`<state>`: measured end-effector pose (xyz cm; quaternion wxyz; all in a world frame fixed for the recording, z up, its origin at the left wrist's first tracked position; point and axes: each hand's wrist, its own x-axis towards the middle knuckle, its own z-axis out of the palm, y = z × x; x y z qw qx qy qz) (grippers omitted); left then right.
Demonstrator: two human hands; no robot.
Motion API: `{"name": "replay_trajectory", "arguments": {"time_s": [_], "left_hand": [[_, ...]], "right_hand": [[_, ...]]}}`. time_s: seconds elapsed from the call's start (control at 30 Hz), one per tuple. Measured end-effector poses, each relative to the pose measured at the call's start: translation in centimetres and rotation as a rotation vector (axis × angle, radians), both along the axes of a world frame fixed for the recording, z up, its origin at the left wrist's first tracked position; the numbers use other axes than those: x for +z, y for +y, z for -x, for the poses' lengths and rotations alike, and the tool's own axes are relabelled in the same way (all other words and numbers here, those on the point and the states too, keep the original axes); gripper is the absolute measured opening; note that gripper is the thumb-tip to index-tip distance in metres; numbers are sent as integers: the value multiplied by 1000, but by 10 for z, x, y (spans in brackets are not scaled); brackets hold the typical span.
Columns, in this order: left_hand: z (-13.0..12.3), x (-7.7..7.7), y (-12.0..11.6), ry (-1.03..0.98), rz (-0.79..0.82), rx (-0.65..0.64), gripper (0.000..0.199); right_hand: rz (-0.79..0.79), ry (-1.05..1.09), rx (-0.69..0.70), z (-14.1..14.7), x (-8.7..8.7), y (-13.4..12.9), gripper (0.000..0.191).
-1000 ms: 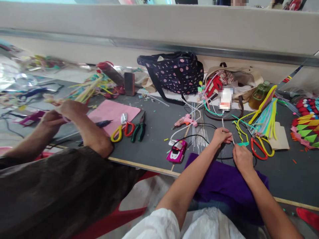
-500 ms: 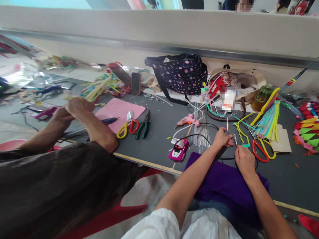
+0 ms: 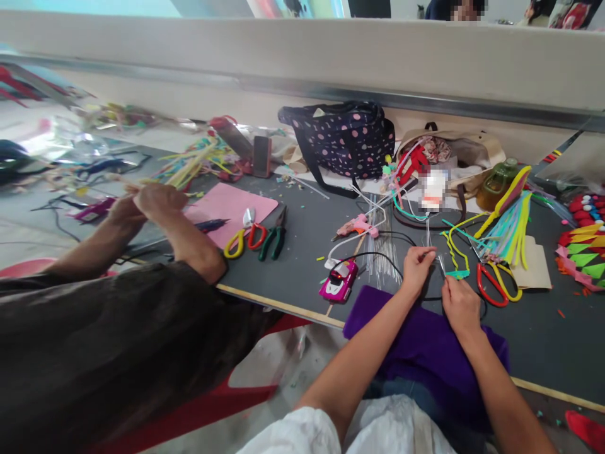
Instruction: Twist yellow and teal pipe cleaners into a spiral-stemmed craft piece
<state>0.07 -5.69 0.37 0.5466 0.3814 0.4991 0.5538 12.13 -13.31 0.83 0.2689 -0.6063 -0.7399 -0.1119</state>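
- Left hand (image 3: pixel 418 271): fingertips together on thin strands (image 3: pixel 428 230) rising toward twelve o'clock.
- Right hand (image 3: pixel 462 309): fingertips clamped on a silvery strip (image 3: pixel 442 265).
- Twelve o'clock: beige bag (image 3: pixel 491 151), patterned cloth (image 3: pixel 435 151) inside.
- One o'clock: bottle (image 3: pixel 496 183) holding liquid.

My dark grey counter (image 3: pixel 302 271) carries a pink sheet (image 3: pixel 231 211) under part of the yellow-and-red scissors (image 3: pixel 243 233), green-handled pliers (image 3: pixel 273 239) just beside them, and a magenta device (image 3: pixel 339 281) near its front edge.
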Motion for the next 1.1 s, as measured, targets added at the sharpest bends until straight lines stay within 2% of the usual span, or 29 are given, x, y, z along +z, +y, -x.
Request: {"name": "replay_trajectory", "arguments": {"time_s": [0.1,0.2,0.43,0.63,0.77,0.97,1.1], "left_hand": [[1,2,1,-240,77,-202,39],[3,2,4,-380,141,-284,45],[-1,1,11,-398,146,-208,43],[-8,3,8,-396,89,-156,42],[-12,4,8,-415,51,-165,39],[-12,6,8,-416,74,-198,42],[-10,6,9,-414,101,-233,43]], "right_hand": [[-17,23,59,2,0,-2,27],[-13,81,94,2,0,-3,28],[53,165,51,0,-2,-3,29],[204,398,17,-1,-2,-3,27],[231,474,19,-3,1,-2,25],[192,459,125,-12,5,1,24],[178,342,315,-22,9,7,24]]}}
